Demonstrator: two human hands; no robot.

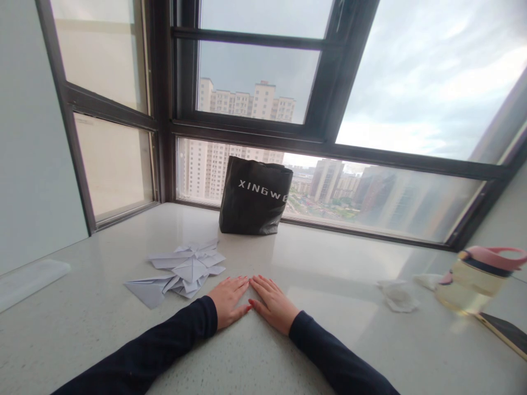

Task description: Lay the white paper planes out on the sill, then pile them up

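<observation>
My left hand [229,302] lies flat, palm down, on the pale speckled countertop [255,362], its fingers stretched forward. Beside it my right hand [273,303] rests the same way, and the fingertips of the two hands meet or nearly meet. Neither hand holds anything. Just left of and beyond my left hand is a loose pile of folded white paper pieces [191,269]. A black bag [255,203] with white lettering stands upright behind the hands, near the window.
At the far right stands a clear drink bottle [473,285] with a pink lid, with a phone-like dark flat object [504,334] in front. Crumpled white tissue [398,296] lies left of the bottle. A whitish slab [33,280] lies at the left edge. Dark window frames [247,134] border the back.
</observation>
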